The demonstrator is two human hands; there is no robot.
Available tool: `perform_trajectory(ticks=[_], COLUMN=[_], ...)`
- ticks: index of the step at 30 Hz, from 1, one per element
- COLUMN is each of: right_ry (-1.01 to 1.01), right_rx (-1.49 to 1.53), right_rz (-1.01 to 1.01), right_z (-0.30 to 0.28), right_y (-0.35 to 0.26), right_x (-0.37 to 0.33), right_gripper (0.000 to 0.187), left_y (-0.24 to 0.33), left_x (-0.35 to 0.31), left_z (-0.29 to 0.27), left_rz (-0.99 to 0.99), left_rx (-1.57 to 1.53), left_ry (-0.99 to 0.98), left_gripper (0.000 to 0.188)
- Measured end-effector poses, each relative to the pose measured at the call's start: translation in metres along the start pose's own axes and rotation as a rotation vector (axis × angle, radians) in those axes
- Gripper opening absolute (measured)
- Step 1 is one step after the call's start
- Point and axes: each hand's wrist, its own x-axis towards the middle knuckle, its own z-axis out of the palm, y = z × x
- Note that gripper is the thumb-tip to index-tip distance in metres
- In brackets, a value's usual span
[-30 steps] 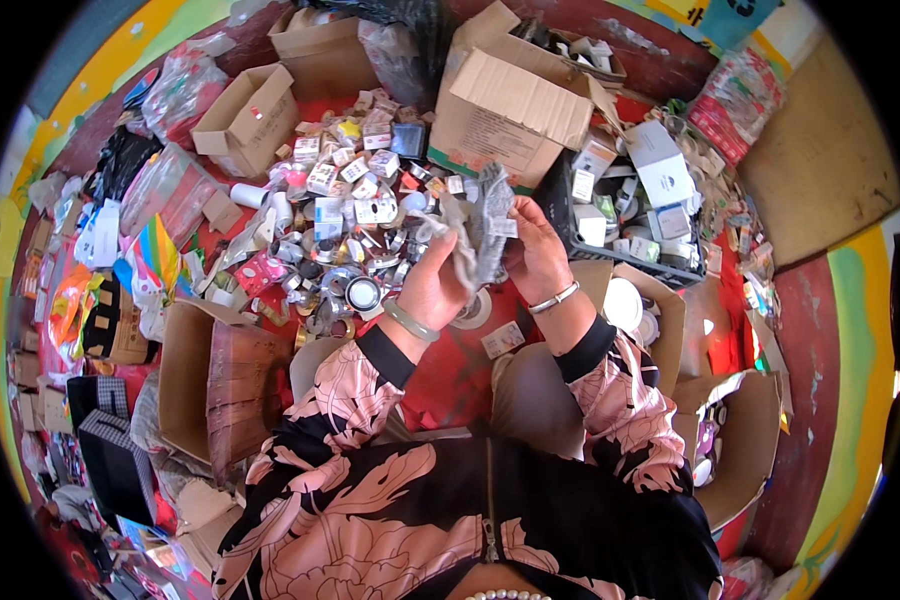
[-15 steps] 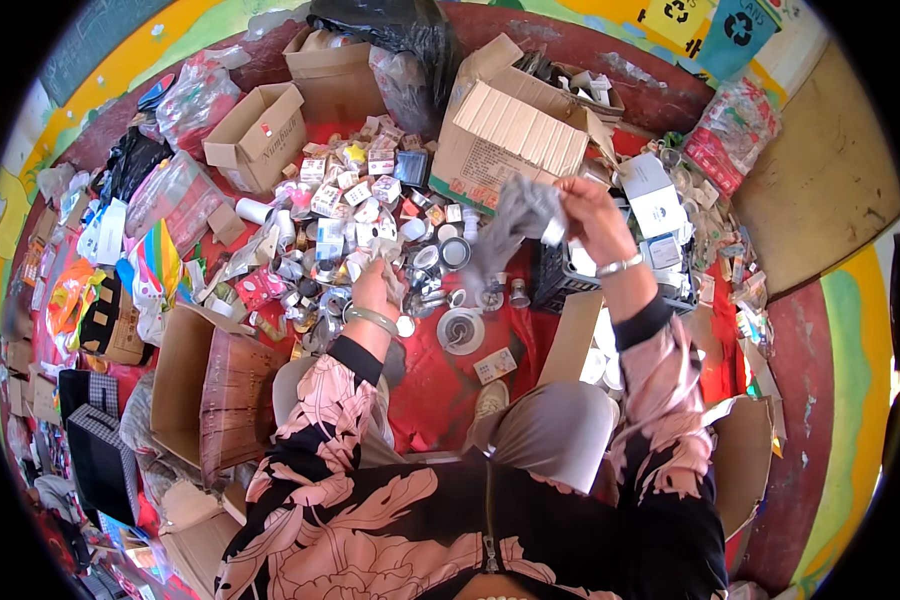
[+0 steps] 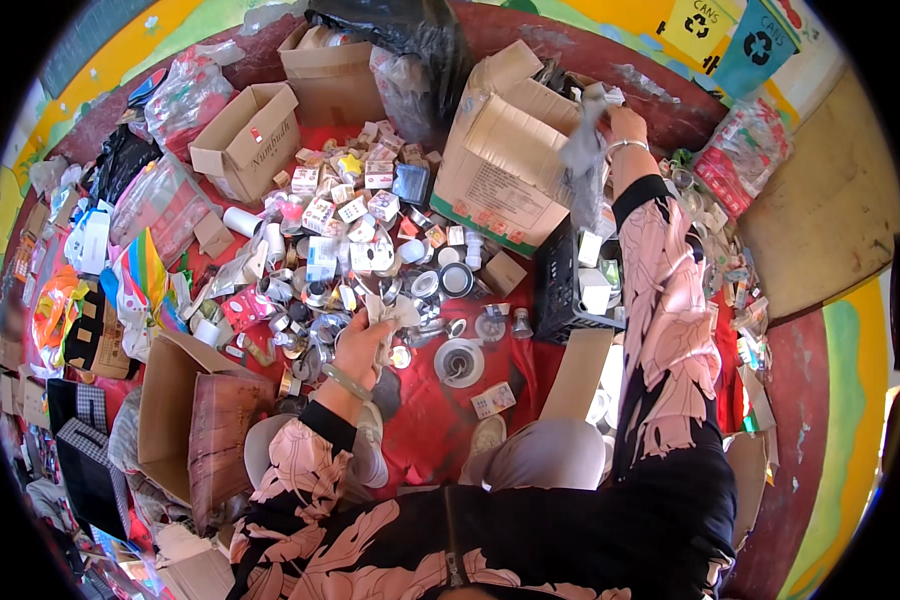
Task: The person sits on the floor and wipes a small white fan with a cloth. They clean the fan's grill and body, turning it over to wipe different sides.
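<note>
My left hand (image 3: pixel 362 340) reaches into the pile of small boxes, lids and metal caps (image 3: pixel 350 250) on the red cloth and closes on a crumpled pale wrapper (image 3: pixel 388 315). My right hand (image 3: pixel 618 125) is stretched far forward, fingers shut on a crumpled clear plastic piece (image 3: pixel 582 150) held over the open cardboard box (image 3: pixel 505 165) at the back. Both forearms wear a pink floral sleeve, and each wrist has a bangle.
A black crate (image 3: pixel 568 285) stands right of the pile. Open cardboard boxes sit at the back left (image 3: pixel 245 145), the back middle (image 3: pixel 325 75) and near my left knee (image 3: pixel 185 420). Plastic bags (image 3: pixel 160 200) and packets line the left side. A black bag (image 3: pixel 410 50) lies behind.
My right hand has carried the clear plastic from in front of me up and away to over the far box. My left hand has dropped into the pile and gripped a wrapper.
</note>
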Motion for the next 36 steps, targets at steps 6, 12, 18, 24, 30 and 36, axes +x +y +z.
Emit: perform_trajectory(ticks=[6,12,18,24,30,36], right_ry=[-0.313,-0.688,-0.431,-0.302,-0.385,-0.475], right_rx=[1.137,0.487,0.532,0.530,0.546,0.706], right_rz=[0.377,-0.442,0.137,0.257,0.459,0.646], right_z=[-0.007,-0.034,-0.057,-0.125,-0.107,-0.077], right_y=[-0.094,-0.193,-0.133,-0.132,-0.111,-0.083], right_x=[-0.054,-0.287,-0.332,-0.335,-0.344,-0.346], right_gripper=[0.036,0.051,0.034,0.032,0.028,0.026], left_y=[-0.018,-0.035,-0.038,-0.256,-0.272,-0.307], left_x=[0.018,0.023,0.035,0.217,0.190,0.226], left_z=[-0.012,0.032,0.088,-0.077,-0.051,-0.067], left_rz=[-0.020,-0.050,-0.288,-0.028,-0.372,-0.420], left_rx=[-0.054,-0.048,-0.281,0.633,1.104,1.196], left_ry=[-0.009,-0.269,-0.691,-0.290,-0.097,-0.157], left_gripper=[0.019,0.030,0.033,0.043,0.089,0.093])
